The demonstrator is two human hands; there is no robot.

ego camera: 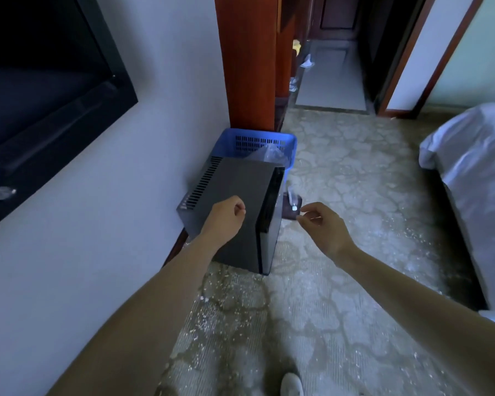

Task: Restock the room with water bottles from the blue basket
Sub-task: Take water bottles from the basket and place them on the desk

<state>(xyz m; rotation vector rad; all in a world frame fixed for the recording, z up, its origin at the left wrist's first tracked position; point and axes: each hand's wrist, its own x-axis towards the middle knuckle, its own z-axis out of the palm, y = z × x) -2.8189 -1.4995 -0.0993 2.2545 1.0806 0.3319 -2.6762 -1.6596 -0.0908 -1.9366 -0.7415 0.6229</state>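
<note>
Patterned carpet (340, 178), white wall at left w/ dark TV (40, 81), wood column (247, 61) behind. Blue basket (289, 144) on floor at column base, against wall, clear plastic inside. Dark mini fridge (237, 207) just in front of basket, hiding its near side. Water bottle (293, 200) lying on floor just right of fridge, white cap toward camera. Left hand (226, 214) over fridge top, fingers curled into loose fist, holding nothing. Right hand (319, 221) near bottle cap, fingers loosely curled, empty. Bed (475, 155) at right.
</note>
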